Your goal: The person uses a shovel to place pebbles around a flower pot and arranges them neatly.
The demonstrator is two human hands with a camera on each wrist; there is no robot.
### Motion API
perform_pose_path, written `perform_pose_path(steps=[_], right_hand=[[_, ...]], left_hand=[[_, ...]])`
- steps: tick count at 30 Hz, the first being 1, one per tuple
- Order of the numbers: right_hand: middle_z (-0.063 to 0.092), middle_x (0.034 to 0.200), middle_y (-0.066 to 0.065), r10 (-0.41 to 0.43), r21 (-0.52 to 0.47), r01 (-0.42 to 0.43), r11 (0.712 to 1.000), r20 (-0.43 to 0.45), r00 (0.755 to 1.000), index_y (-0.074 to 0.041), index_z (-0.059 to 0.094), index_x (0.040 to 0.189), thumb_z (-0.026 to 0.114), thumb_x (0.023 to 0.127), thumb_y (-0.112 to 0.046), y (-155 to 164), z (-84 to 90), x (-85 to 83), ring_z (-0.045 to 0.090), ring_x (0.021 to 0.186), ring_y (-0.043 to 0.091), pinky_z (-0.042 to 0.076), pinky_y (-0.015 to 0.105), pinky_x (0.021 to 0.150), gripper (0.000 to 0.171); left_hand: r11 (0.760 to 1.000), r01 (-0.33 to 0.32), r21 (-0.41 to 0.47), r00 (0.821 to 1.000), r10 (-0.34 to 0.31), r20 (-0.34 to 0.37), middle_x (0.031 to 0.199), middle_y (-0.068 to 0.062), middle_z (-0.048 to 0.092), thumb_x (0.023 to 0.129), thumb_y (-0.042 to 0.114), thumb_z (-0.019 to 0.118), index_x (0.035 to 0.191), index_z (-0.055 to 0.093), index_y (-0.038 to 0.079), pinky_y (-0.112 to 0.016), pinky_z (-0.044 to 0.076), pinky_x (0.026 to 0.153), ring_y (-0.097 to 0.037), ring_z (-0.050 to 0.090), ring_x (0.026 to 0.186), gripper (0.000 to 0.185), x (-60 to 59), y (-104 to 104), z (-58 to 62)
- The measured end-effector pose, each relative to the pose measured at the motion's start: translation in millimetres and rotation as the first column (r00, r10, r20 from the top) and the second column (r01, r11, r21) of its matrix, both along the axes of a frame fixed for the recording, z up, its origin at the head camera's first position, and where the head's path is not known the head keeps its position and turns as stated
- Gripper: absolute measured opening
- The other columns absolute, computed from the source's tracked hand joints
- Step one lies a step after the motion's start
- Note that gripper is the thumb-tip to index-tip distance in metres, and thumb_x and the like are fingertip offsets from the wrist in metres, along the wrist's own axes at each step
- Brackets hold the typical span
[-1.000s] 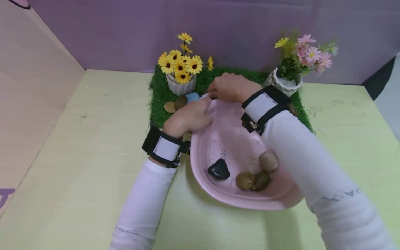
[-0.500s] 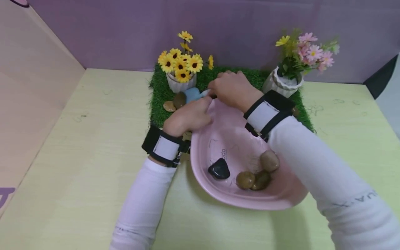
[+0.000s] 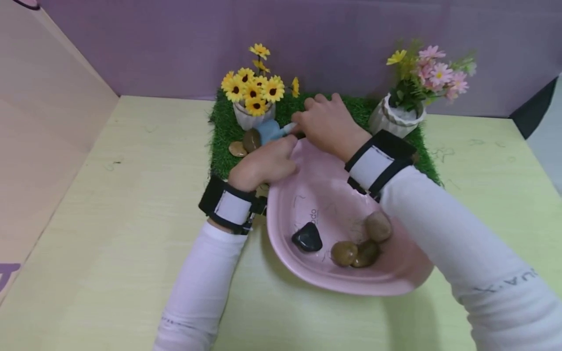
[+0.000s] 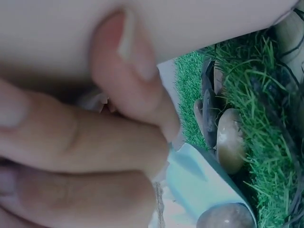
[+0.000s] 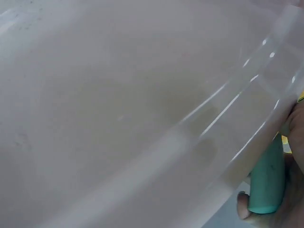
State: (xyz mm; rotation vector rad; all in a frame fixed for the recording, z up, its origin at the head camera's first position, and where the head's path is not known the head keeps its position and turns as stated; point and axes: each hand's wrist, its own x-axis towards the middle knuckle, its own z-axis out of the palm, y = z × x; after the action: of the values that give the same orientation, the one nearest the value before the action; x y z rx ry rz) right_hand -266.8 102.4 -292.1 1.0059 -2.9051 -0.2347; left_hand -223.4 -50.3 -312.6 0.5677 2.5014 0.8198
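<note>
At the upper left of the pink basin (image 3: 325,180), my left hand (image 3: 265,165) grips the rim; the left wrist view shows its thumb and fingers curled close up. My right hand (image 3: 329,124), beyond the basin's far edge, holds a small toy shovel by its teal handle (image 5: 267,183). The shovel's light blue blade (image 3: 267,130) points left over the artificial grass mat (image 3: 221,126). A brown stone (image 3: 252,140) sits at the blade's front, also visible as a rounded stone (image 4: 225,217) in the left wrist view. Whether the blade bears its weight I cannot tell.
Inside the basin lie a black stone (image 3: 307,238) and several brown stones (image 3: 344,253). A tan stone (image 3: 237,149) is on the mat. Potted yellow flowers (image 3: 253,95) stand behind the blade, potted pink flowers (image 3: 432,75) at the back right. A purple wall (image 3: 175,48) rises behind.
The right hand has turned slightly and its forearm has shifted right. More of the shovel's blade and pale neck shows, a little farther back. Left hand and basin stay in place.
</note>
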Motion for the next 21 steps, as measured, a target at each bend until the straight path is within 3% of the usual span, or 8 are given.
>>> perform_pose_path(steps=[5, 7, 13, 17, 21], right_hand=[[0.062, 0.104, 0.022, 0.054, -0.018, -0.057, 0.998, -0.119, 0.991, -0.010, 0.069, 0.118, 0.055, 0.100, -0.029, 4, -4.7, 0.8, 0.055, 0.092, 0.038, 0.046, 0.053, 0.081, 0.030], [0.062, 0.106, 0.022, 0.070, -0.034, -0.078, 0.996, -0.181, 0.981, -0.008, 0.069, 0.117, 0.057, 0.100, -0.027, 7, -4.9, 1.3, 0.055, 0.094, 0.038, 0.045, 0.053, 0.083, 0.028], [0.059, 0.102, 0.022, 0.078, -0.104, -0.128, 0.986, -0.389, 0.918, -0.003, 0.067, 0.105, 0.058, 0.099, -0.020, 23, 5.1, 1.6, 0.053, 0.092, 0.039, 0.043, 0.054, 0.088, 0.020], [0.057, 0.100, 0.022, 0.061, -0.117, -0.129, 0.985, -0.459, 0.886, -0.002, 0.067, 0.104, 0.058, 0.099, -0.013, 40, 17.5, -0.3, 0.049, 0.092, 0.039, 0.039, 0.055, 0.094, 0.015], [0.055, 0.102, 0.024, -0.004, -0.166, -0.077, 0.983, -0.445, 0.896, 0.001, 0.065, 0.106, 0.058, 0.097, -0.010, 60, 32.0, -2.5, 0.046, 0.096, 0.040, 0.033, 0.057, 0.098, 0.015]], left_hand=[[1.000, -0.017, 0.021, 0.999, 0.016, 0.040, 0.122, -0.015, 0.057, 0.101, 0.018, 0.046, 0.142, 0.038, 0.003, -0.035, 0.056, 0.081, -0.025, 0.064, 0.098, 0.044, 0.9, 0, -1.9], [0.999, -0.017, 0.028, 0.999, 0.016, 0.049, 0.122, -0.016, 0.057, 0.101, 0.017, 0.046, 0.143, 0.037, 0.003, -0.035, 0.056, 0.083, -0.026, 0.064, 0.100, 0.045, 1.2, 0, -1.8], [0.999, -0.021, 0.027, 0.999, 0.020, 0.050, 0.138, -0.018, 0.051, 0.100, 0.015, 0.045, 0.148, 0.032, 0.002, -0.039, 0.050, 0.096, -0.027, 0.058, 0.115, 0.052, 1.8, -1, -1.2], [0.999, -0.035, 0.032, 0.998, 0.033, 0.052, 0.124, -0.017, 0.057, 0.100, 0.015, 0.044, 0.137, 0.041, 0.004, -0.036, 0.054, 0.083, -0.026, 0.064, 0.100, 0.039, 2.8, -1, -1.1], [0.998, -0.041, 0.049, 0.998, 0.038, 0.054, 0.107, -0.015, 0.058, 0.100, 0.014, 0.044, 0.125, 0.044, 0.005, -0.032, 0.055, 0.069, -0.025, 0.067, 0.083, 0.026, 3.5, -1, -1.1]])
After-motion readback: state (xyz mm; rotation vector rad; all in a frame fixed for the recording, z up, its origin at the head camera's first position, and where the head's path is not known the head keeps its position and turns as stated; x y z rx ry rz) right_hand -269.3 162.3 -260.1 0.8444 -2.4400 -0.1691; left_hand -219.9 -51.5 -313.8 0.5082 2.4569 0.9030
